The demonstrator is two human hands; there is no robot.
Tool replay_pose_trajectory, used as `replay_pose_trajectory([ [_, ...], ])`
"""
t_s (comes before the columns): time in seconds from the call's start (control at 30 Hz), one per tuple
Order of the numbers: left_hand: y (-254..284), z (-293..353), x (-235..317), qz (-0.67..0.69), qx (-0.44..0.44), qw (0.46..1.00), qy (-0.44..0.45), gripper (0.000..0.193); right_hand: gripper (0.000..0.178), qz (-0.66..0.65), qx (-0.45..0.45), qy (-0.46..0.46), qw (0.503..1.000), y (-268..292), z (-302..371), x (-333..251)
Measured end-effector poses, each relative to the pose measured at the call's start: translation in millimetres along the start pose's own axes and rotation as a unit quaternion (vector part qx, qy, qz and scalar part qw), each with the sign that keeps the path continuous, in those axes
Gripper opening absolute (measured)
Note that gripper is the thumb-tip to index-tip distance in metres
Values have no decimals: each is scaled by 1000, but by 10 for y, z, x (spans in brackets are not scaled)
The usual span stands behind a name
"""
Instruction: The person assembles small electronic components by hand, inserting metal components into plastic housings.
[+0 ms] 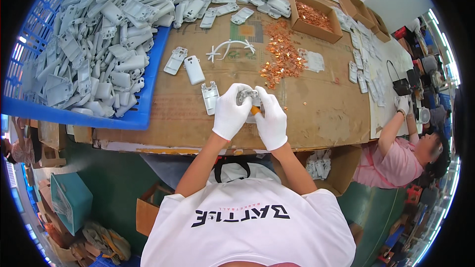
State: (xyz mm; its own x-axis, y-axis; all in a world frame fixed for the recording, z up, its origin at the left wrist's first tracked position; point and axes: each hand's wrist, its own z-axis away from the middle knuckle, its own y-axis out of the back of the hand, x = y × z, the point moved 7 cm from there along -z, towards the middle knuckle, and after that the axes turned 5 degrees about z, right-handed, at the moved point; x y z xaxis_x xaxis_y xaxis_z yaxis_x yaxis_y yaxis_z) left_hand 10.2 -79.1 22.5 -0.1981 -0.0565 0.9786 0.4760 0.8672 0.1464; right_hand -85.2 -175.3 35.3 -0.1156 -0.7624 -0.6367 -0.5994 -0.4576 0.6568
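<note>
Both of my hands wear white gloves and meet above the front part of the cardboard-covered table. My left hand [231, 113] is closed round a small grey plastic housing [247, 96]. From the other side, my right hand [271, 119] closes on the same housing with its fingers. A short orange-yellow piece [255, 110] shows between the hands by the right thumb; its kind I cannot make out. Just left of my hands lies an open housing shell [210, 99]. Farther left are a smooth closed-side shell [194, 70] and another open shell [175, 61].
A blue crate [148, 104] heaped with housings stands at left. Beyond my hands lie a white curved plastic strip [230, 43], a pile of copper-coloured metal pieces [282, 57] and a cardboard box [324, 33] holding more. A co-worker in pink [391, 163] sits at right.
</note>
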Motion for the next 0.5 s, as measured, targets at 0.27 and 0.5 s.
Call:
replay_pose_trajectory([
  [0.27, -129, 57, 89, -24, -6, 999, -34, 17, 56, 17, 4, -4, 1000, 120, 41, 68],
  [0.5, -314, 39, 209, -53, -22, 994, -98, 17, 60, 17, 8, -18, 1000, 271, 77, 180],
])
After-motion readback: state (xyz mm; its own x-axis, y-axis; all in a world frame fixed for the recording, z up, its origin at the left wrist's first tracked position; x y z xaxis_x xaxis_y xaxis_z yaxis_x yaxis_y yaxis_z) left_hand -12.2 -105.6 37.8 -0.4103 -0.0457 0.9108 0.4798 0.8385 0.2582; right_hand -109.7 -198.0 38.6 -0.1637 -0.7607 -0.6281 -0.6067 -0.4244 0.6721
